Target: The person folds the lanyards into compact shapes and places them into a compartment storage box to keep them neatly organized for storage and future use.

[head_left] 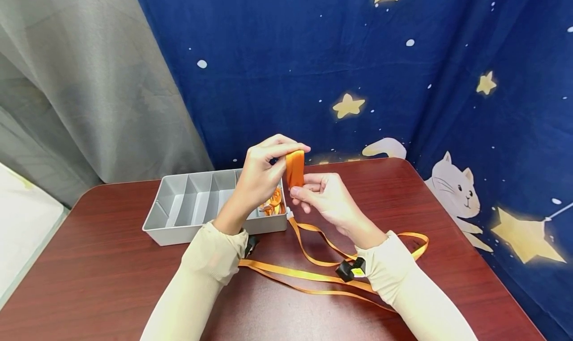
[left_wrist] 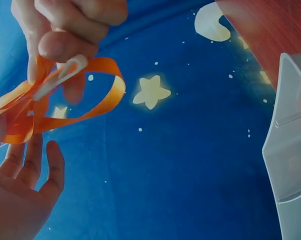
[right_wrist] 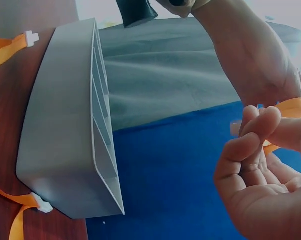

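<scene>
The left hand (head_left: 264, 169), mid-frame in the head view, pinches the upper end of a folded orange lanyard (head_left: 295, 168) between thumb and fingers; the right hand (head_left: 329, 202), to its lower right, pinches the lower end; the lanyard is held in the air mid-frame, its white clip (left_wrist: 63, 77) at upper left of the left wrist view. The step appears to be gathering the strap into a compact bundle; the next move likely calls for 2 steady pinches with the layers aligned. Left of centre sits a grey tray (head_left: 264, 225), orange lanyards (head_left: 272, 204) in its right end; loose orange straps (head_left: 309, 275) cross the table (head_left: 98, 291) at lower centre.
</scene>
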Available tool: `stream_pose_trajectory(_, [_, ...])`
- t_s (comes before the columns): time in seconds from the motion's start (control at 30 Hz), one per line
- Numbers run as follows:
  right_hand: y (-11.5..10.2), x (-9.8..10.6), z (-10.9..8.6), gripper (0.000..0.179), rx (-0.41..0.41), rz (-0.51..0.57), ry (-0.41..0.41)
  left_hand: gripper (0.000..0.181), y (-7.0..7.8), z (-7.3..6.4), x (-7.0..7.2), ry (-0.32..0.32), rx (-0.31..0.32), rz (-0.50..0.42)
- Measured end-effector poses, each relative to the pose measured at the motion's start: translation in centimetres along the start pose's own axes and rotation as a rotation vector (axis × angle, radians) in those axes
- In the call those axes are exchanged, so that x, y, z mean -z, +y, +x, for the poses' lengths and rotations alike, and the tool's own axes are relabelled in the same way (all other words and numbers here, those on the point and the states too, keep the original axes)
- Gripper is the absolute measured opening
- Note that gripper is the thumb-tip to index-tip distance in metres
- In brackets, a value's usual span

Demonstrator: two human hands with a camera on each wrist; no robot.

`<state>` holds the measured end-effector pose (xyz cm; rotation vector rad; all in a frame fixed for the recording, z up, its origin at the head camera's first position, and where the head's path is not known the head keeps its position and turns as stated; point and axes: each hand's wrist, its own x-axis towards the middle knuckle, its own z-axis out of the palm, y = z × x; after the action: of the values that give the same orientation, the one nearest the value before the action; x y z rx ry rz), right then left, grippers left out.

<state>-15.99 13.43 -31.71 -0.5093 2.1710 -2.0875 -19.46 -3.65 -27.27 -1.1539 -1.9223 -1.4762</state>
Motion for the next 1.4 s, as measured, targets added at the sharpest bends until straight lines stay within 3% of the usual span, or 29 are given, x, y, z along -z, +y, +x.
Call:
stream_pose_trajectory(0.33, [0.7,-0.1,-0.4,0.017,-0.01,-0.005,-0.046,0.02,-0.4,0.0,0.6,-0.003,-0.009,0.031])
stream_pose_trajectory(0.63, [1.2,0.0,-0.6,0.016,0.13,-0.005,-0.11,0.018,-0.4,0.1,0.8,-0.017,0.019,0.033])
stream_pose_trajectory(1.03, [1.5,0.0,-0.9,0.033,0.08,0.127,-0.181,0.018,-0.7,0.0,0.7,-0.041,0.029,0.014])
stream_pose_trajectory(1.4, [1.6,0.0,-0.9,0.031,0.128,0.119,-0.104,0.016,-0.9,0.0,0.8,-0.036,0.04,0.022])
